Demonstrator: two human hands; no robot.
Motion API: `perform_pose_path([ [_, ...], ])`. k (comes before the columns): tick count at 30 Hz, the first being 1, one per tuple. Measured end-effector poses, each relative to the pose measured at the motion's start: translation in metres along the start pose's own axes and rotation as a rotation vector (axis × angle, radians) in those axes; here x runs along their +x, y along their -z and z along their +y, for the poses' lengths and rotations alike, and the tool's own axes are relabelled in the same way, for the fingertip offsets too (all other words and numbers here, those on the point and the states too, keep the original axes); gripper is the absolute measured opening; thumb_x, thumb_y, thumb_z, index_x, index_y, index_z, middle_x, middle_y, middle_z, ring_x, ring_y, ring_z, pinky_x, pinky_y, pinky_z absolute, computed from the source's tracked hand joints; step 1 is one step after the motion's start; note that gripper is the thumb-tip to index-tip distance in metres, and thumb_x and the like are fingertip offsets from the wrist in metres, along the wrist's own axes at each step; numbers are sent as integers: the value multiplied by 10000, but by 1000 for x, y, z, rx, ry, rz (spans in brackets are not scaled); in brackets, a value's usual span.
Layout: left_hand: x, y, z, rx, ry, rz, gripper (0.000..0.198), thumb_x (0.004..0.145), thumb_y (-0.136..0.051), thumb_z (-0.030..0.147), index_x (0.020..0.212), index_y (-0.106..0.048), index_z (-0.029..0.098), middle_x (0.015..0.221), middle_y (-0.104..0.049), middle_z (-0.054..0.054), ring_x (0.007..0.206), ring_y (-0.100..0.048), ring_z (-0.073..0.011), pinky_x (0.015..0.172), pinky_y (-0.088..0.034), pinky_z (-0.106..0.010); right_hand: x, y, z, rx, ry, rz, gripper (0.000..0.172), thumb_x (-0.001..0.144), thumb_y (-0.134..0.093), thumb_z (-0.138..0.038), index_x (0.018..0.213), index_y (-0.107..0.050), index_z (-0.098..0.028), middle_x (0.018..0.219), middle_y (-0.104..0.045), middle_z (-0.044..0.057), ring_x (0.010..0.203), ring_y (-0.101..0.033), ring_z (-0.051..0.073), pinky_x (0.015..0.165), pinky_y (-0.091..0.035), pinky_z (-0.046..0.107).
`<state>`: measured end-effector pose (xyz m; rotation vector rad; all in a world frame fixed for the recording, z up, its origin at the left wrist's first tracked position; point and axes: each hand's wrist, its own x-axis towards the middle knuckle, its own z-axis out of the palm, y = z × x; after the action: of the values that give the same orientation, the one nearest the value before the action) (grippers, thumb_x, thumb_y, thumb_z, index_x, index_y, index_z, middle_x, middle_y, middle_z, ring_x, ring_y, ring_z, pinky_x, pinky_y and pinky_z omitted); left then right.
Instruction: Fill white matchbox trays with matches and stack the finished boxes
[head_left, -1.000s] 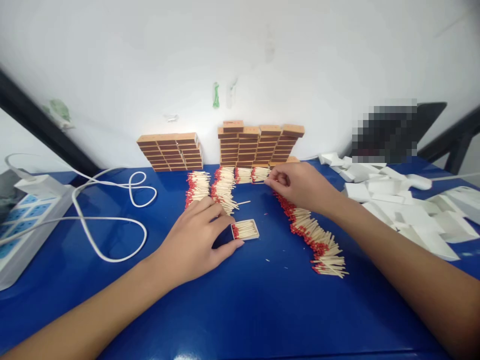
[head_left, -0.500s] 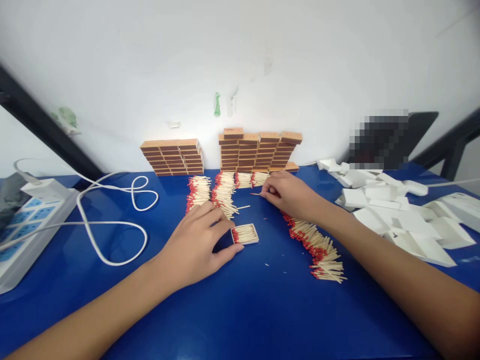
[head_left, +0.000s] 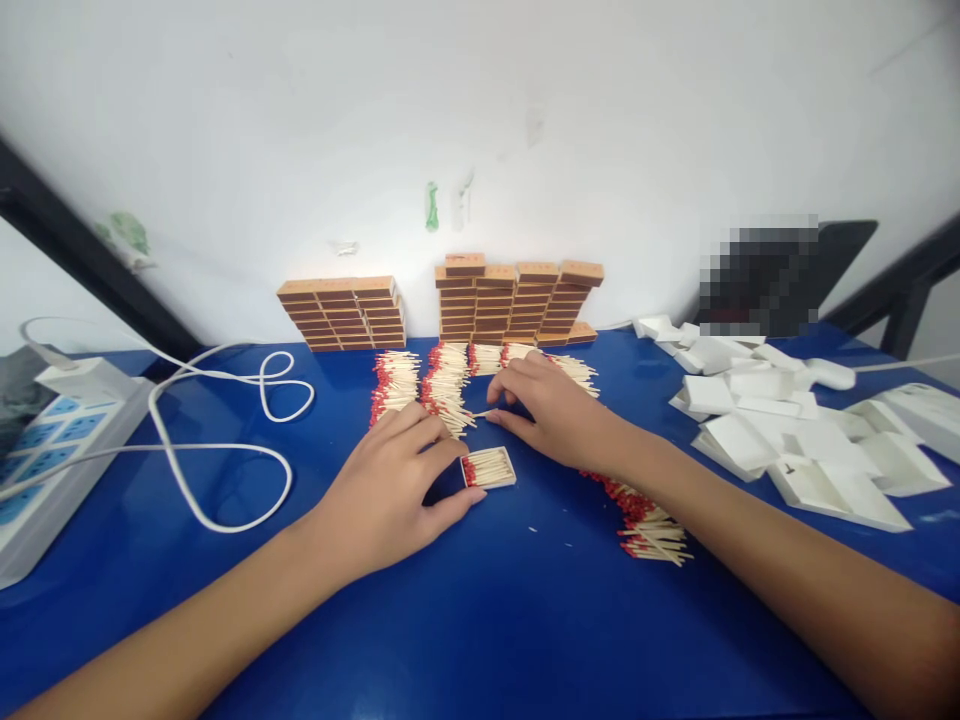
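My left hand (head_left: 397, 480) is curled around the left end of a small open matchbox tray (head_left: 512, 478), thumb along its near side. Red-headed matches (head_left: 489, 467) lie side by side in the tray. Just beyond it, my right hand (head_left: 544, 405) has thumb and forefinger closed at the end of a single match (head_left: 481, 414). Rows of matches (head_left: 448, 385) are spread beyond my left fingers. Another row of matches (head_left: 652, 530) runs partly beneath my right forearm.
Brown matchboxes are piled against the wall in a left stack (head_left: 341, 315) and a right stack (head_left: 495, 305). White empty trays (head_left: 787, 420) lie heaped at the right. A power strip (head_left: 67, 440) and looped white cable (head_left: 176, 450) occupy the left. The table top (head_left: 480, 620) is blue.
My right hand has moved left and nearer, from beside the far rows to the single match by the tray. My left hand and the tray have stayed put.
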<state>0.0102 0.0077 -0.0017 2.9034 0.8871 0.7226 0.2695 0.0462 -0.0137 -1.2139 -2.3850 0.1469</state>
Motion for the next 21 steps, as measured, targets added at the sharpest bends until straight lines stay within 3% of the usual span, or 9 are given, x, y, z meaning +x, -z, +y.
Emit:
perform_pose_path([
  [10,0,-1,-1,2,4,7,239,1006,-754,387,1113,-760,174,1027,-723,-74,1025,-649,-257,963,-556,-450,-1,17,3,-56,-63,-111,195,1049,-666,-229,859,-642,-192,962,-701,103,960,-554,273,883,-422,412],
  [16,0,0,-2,12,4,16,264,1015,-740,409,1111,-761,163,1026,-725,-79,1008,-647,-260,935,-554,-453,-9,37,-20,147,-24,-148,183,1061,-641,-255,883,-636,-212,965,-697,79,974,-576,257,867,-444,393],
  [21,1,1,-2,12,10,-8,263,1017,-734,415,1098,-760,167,1036,-728,-83,1014,-649,-263,947,-555,-461,-14,34,-35,220,16,-232,123,1045,-648,-227,922,-651,-219,945,-690,61,941,-588,246,851,-447,400],
])
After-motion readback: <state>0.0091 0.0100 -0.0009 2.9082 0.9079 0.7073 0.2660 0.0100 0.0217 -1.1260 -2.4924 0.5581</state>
